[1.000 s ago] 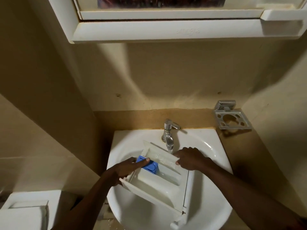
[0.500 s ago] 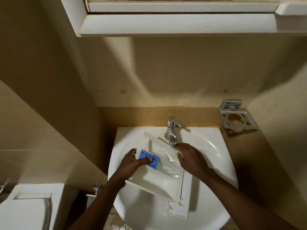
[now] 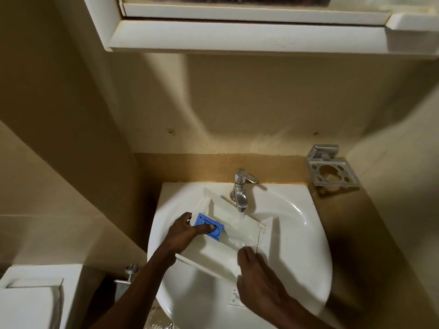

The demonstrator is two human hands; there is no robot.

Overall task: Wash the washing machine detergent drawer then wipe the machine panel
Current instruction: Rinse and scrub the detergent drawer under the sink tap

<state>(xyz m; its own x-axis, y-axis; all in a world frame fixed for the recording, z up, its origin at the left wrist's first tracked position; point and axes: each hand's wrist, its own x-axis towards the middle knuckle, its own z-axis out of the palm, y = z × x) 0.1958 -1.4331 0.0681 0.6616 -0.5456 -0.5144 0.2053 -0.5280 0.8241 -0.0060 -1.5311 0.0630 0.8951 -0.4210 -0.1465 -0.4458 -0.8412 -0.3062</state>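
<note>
Detergent drawer (image 3: pixel 228 248) under rinse, head view. The drawer is lying tilted across the basin of the sink (image 3: pixel 306 236), its far end reaching under the tap (image 3: pixel 240 193), from which water appears to be running into the tray. The left hand (image 3: pixel 183 236) is gripping the drawer's side wall, fingers curled around it, thumb pressing on the blue insert (image 3: pixel 210 229) just ahead of it. The right hand (image 3: pixel 256 281) is closing loosely over the near edge of the drawer, beside its front panel.

Handling: the drawer is judged light, stiff moulded plastic, slippery when wet; the side walls and front panel offer the surest hold, while the blue insert may lift out.

Clearance: the tap spout is hanging just above the far end; the basin rim is curving close outside each hand, leaving little room for turning.
</note>
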